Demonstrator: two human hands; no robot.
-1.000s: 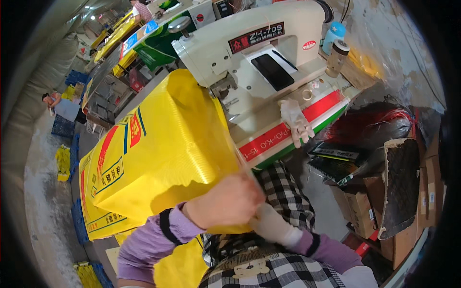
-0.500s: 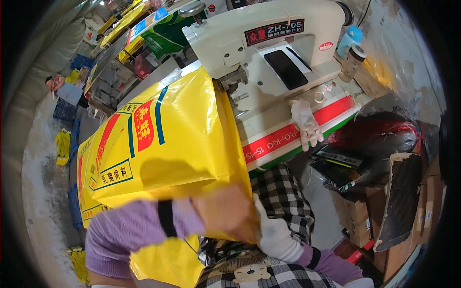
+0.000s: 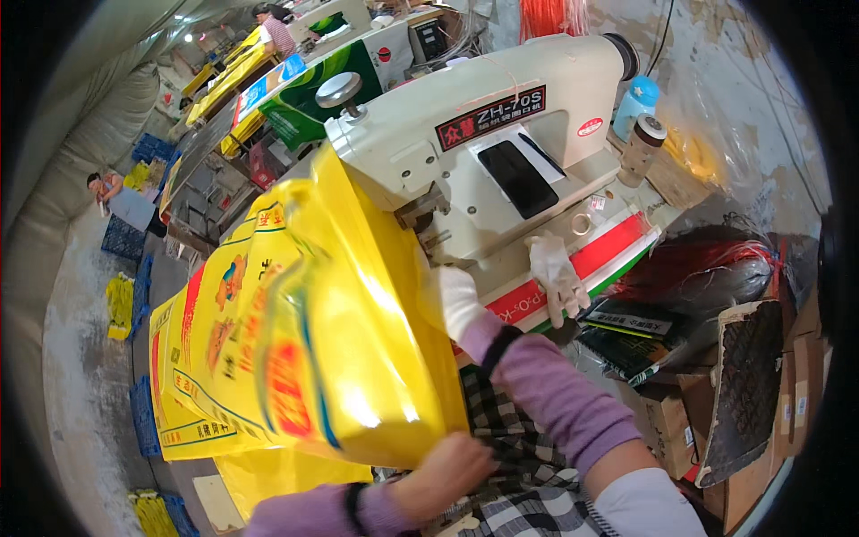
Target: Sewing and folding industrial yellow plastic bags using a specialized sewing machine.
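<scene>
A large yellow printed woven sack (image 3: 376,358) lies across the work surface in front of me, its far edge raised and partly blurred. My left hand (image 3: 447,474), bare, is closed on the sack's near right corner. My right hand (image 3: 458,300), in a white glove, touches the sack's right side beside the sewing head; its fingers are blurred and partly hidden by the sack. Just beyond it stands a cream industrial sewing machine (image 3: 385,166), whose needle area (image 3: 422,210) is next to the sack's edge.
A black phone (image 3: 517,179) and an empty white glove (image 3: 557,277) lie on the machine bed. A blue bottle (image 3: 635,106) and a brown-tinted jar (image 3: 642,150) stand behind. Cardboard boxes (image 3: 667,421) are at right. Two people are farther off at left.
My right hand has risen from the sack's near corner to beside the sewing head. My left hand has moved down slightly. The sack has shifted and bulged upward, and the view has tilted up.
</scene>
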